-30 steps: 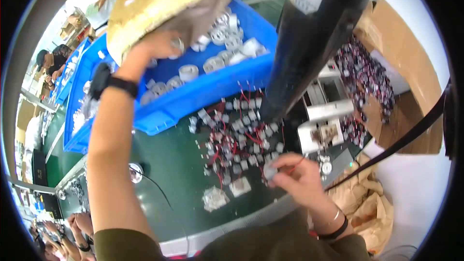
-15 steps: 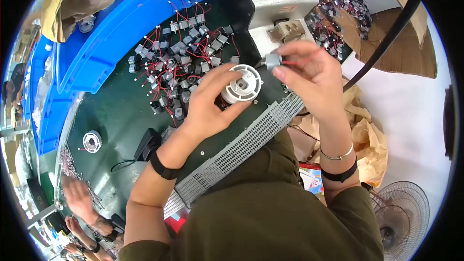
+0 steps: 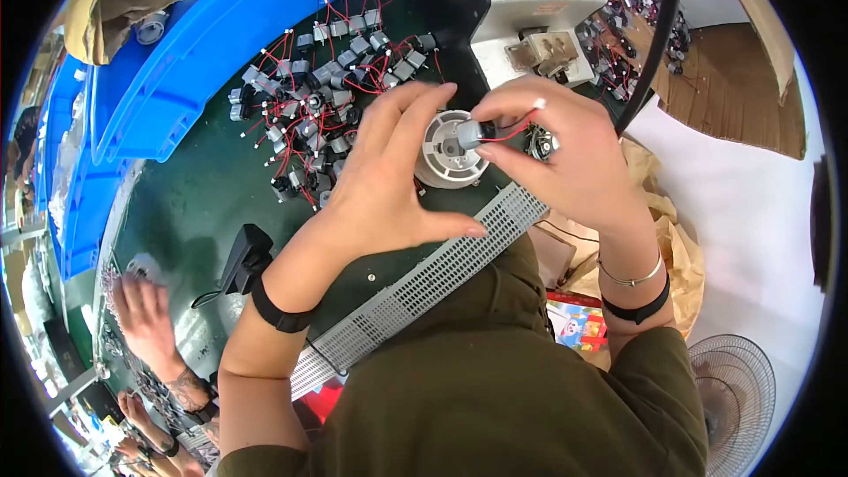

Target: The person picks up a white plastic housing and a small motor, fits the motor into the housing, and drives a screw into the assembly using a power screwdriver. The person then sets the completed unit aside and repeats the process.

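A white round plastic housing (image 3: 436, 171) with a spoked rim stands on the green table in front of me. My left hand (image 3: 375, 178) is beside it, thumb and fingers spread wide and gripping nothing. Between thumb and fingers, my right hand (image 3: 570, 159) pinches a small grey motor (image 3: 469, 134) with a black end, and red and dark wires trail from it to a white plug. The motor is tilted over the housing's middle, its front end at the central opening. How far it reaches in, I cannot tell.
Many similar wired motors (image 3: 305, 110) lie heaped beyond my left hand. Blue bins (image 3: 208, 44) line the far left. A metal bench machine (image 3: 539, 13) stands at the back right. A perforated strip (image 3: 420, 300) edges the table. A co-worker's hand (image 3: 146, 322) is at the left; a fan (image 3: 733, 389) lower right.
My left hand has let go of the housing and spread its fingers. My right hand has brought the motor left and down to the housing's middle. The co-worker's hand has reached a round white part.
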`<action>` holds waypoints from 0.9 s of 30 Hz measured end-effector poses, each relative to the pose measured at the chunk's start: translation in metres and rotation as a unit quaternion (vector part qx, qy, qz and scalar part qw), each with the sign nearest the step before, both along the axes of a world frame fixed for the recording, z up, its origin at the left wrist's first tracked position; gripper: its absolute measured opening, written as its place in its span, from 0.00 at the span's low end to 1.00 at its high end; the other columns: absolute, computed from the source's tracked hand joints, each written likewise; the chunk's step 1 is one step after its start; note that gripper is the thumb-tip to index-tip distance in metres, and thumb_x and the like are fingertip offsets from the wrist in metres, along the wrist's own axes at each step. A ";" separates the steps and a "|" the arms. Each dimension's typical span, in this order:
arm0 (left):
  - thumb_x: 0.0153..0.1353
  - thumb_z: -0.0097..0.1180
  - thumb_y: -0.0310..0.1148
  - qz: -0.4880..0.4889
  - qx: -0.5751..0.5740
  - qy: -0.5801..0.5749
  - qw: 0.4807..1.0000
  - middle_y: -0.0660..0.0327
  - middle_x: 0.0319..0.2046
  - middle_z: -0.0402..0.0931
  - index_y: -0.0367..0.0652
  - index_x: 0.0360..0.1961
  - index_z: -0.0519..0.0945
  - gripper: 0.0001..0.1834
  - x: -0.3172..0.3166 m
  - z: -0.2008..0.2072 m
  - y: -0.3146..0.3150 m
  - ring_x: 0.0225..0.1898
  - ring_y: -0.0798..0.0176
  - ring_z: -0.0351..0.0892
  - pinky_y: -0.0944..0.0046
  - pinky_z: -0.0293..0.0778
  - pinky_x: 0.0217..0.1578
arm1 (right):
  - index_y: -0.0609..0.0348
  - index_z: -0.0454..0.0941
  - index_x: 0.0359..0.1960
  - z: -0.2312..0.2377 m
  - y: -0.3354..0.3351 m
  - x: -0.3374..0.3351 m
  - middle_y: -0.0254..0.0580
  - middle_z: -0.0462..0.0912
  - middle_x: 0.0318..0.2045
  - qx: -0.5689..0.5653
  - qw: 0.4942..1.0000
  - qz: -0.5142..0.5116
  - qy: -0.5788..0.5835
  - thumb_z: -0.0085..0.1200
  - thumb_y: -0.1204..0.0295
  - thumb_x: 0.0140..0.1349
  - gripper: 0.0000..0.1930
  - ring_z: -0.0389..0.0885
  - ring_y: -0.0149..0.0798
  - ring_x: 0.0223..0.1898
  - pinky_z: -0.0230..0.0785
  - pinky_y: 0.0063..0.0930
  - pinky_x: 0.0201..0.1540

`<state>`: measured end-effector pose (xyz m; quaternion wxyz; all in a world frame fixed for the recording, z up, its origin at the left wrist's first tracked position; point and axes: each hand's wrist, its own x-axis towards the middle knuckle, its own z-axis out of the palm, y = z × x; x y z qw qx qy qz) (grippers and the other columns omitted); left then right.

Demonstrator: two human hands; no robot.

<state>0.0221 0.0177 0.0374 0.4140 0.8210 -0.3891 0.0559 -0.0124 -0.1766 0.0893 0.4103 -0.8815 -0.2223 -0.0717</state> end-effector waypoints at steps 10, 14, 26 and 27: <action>0.37 0.70 0.32 0.042 -0.091 -0.059 0.993 0.51 0.40 0.72 0.39 0.46 0.68 0.33 -0.007 -0.020 -0.012 0.40 0.46 0.73 0.53 0.71 0.40 | 0.64 0.74 0.33 -0.015 0.020 -0.006 0.40 0.75 0.29 -0.088 0.993 -0.079 -0.020 0.62 0.76 0.46 0.12 0.74 0.36 0.27 0.68 0.28 0.35; 0.34 0.72 0.39 0.074 -0.101 -0.075 0.989 0.49 0.41 0.70 0.38 0.45 0.68 0.37 -0.011 -0.020 -0.009 0.42 0.45 0.72 0.51 0.69 0.42 | 0.62 0.75 0.38 -0.002 0.014 0.001 0.42 0.75 0.37 -0.170 0.984 -0.027 -0.037 0.62 0.75 0.47 0.16 0.75 0.37 0.33 0.68 0.30 0.41; 0.43 0.66 0.39 0.042 0.026 -0.224 0.973 0.53 0.44 0.73 0.48 0.43 0.78 0.23 -0.017 -0.009 -0.008 0.44 0.51 0.74 0.54 0.71 0.45 | 0.69 0.70 0.40 0.135 0.063 0.119 0.41 0.75 0.28 0.417 0.884 0.212 0.003 0.62 0.65 0.54 0.21 0.73 0.30 0.27 0.70 0.22 0.29; 0.43 0.67 0.37 0.032 0.006 -0.192 0.981 0.52 0.44 0.73 0.47 0.42 0.78 0.22 -0.015 -0.012 -0.006 0.43 0.52 0.75 0.56 0.72 0.44 | 0.68 0.71 0.35 0.133 0.058 0.112 0.41 0.74 0.26 0.419 0.887 0.193 -0.018 0.61 0.66 0.54 0.17 0.73 0.30 0.25 0.70 0.22 0.28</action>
